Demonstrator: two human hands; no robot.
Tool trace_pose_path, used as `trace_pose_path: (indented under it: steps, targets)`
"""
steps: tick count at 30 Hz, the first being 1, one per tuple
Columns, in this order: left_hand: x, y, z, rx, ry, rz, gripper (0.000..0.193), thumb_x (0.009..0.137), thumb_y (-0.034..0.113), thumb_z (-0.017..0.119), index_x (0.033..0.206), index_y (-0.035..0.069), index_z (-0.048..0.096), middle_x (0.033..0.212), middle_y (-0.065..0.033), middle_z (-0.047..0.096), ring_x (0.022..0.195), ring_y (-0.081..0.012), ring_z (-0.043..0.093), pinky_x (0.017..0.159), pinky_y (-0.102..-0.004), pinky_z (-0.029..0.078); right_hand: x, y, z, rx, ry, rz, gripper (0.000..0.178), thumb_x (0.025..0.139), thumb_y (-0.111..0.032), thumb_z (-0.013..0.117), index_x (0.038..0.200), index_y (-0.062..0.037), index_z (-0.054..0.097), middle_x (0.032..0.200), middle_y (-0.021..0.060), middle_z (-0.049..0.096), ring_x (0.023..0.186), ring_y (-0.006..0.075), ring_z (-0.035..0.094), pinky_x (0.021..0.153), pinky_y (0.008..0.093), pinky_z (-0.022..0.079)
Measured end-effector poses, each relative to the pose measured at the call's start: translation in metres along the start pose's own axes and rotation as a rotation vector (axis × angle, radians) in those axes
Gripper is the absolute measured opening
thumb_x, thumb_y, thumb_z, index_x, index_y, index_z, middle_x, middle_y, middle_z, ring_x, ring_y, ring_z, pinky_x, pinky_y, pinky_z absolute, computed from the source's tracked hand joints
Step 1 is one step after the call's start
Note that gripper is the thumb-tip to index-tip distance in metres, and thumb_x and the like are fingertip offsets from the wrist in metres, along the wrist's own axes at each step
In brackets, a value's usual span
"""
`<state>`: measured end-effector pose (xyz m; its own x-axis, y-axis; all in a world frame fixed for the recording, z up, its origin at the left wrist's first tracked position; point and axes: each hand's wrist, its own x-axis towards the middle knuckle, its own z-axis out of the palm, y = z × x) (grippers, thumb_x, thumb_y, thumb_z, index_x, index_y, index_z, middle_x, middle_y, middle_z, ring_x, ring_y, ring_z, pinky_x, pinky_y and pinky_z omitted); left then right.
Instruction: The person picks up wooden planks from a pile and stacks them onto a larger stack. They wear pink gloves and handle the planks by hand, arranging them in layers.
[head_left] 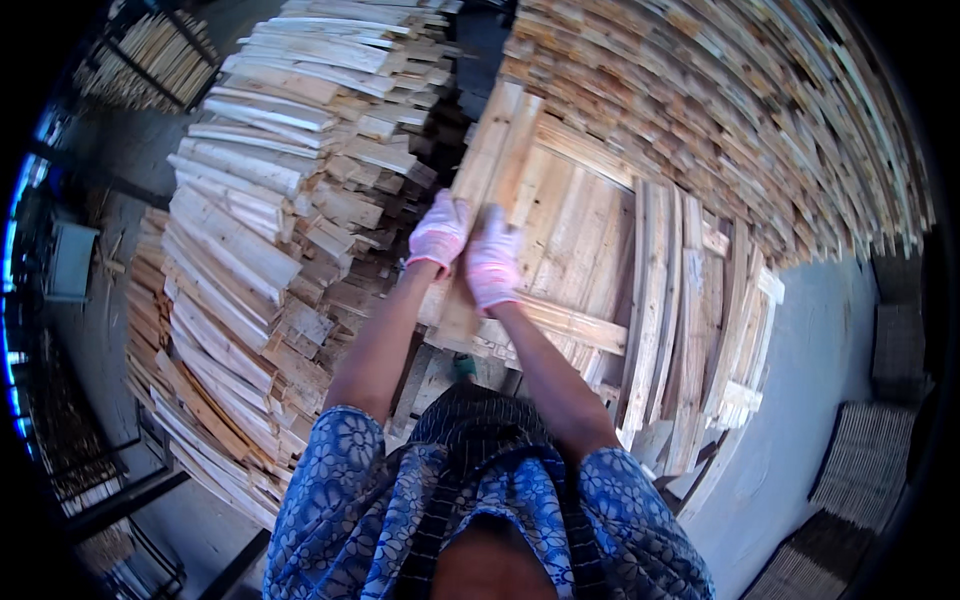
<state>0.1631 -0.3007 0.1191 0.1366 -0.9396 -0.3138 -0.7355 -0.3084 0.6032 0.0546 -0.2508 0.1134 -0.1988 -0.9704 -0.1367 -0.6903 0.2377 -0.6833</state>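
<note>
Left hand (438,235) and right hand (493,265) touch boards (487,145) at left edge of panel (570,220); cannot tell if gripping

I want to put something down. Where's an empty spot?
Two spots look bare: the planked panel, between the boards under the left hand and right hand and the loose boards to its right; and the grey floor, between those loose boards and the slatted stacks at the far right. It's crowded on the left wood pile and upper-right stack.
</note>
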Motion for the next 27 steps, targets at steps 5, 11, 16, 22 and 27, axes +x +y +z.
trace_pose_path:
  steps: [5, 11, 16, 22, 27]
  targets:
    - [0.022, -0.048, 0.005, 0.356, 0.099, 0.275, 0.045, 0.103, 0.037, 0.043, 0.138, 0.009, 0.047, 0.147, -0.0295, 0.045, 0.115, -0.0466, 0.061, 0.098, -0.0533, 0.05, -0.01, 0.004, -0.02, 0.116, -0.227, -0.156, 0.056, 0.097, -0.028, 0.055, 0.15, -0.0163, 0.041, 0.138, 0.034, 0.046, 0.12, 0.0535, 0.054, 0.102, 0.0527, 0.047]
    - [-0.047, 0.048, 0.033, 0.119, 0.308, 0.54, 0.059, 0.096, 0.035, 0.061, 0.146, 0.009, 0.044, 0.132, -0.0256, 0.061, 0.121, -0.0398, 0.061, 0.106, -0.0462, 0.046, -0.01, 0.162, -0.234, -0.84, 0.461, 0.037, 0.06, 0.094, -0.044, 0.061, 0.145, -0.0156, 0.049, 0.129, 0.0215, 0.057, 0.121, 0.0419, 0.053, 0.098, 0.0624, 0.041]
    - [-0.095, 0.151, 0.166, -0.161, -0.242, 0.438, 0.075, 0.097, 0.05, 0.056, 0.152, 0.002, 0.038, 0.139, -0.0279, 0.058, 0.128, -0.0399, 0.058, 0.109, -0.0451, 0.044, -0.058, 0.285, -0.282, -0.914, 0.344, 0.165, 0.083, 0.087, -0.049, 0.069, 0.149, -0.0088, 0.033, 0.128, 0.0186, 0.055, 0.118, 0.0386, 0.055, 0.096, 0.0549, 0.047]
    - [-0.102, 0.202, 0.285, -0.367, -0.137, 0.138, 0.07, 0.099, 0.043, 0.053, 0.151, 0.002, 0.029, 0.116, -0.0305, 0.064, 0.104, -0.0449, 0.065, 0.095, -0.0505, 0.05, -0.045, 0.266, -0.301, -0.722, 0.087, 0.298, 0.083, 0.092, -0.046, 0.066, 0.152, -0.0092, 0.022, 0.12, 0.0258, 0.058, 0.101, 0.0435, 0.066, 0.085, 0.0578, 0.055]
    - [-0.096, 0.196, 0.185, -0.653, -0.092, 0.18, 0.053, 0.1, 0.037, 0.058, 0.134, 0.001, 0.041, 0.103, -0.0185, 0.067, 0.083, -0.03, 0.066, 0.076, -0.0473, 0.051, -0.002, 0.234, -0.353, -0.384, 0.062, 0.185, 0.074, 0.095, -0.045, 0.058, 0.152, -0.0129, 0.022, 0.12, 0.0298, 0.059, 0.102, 0.0486, 0.067, 0.084, 0.057, 0.055]
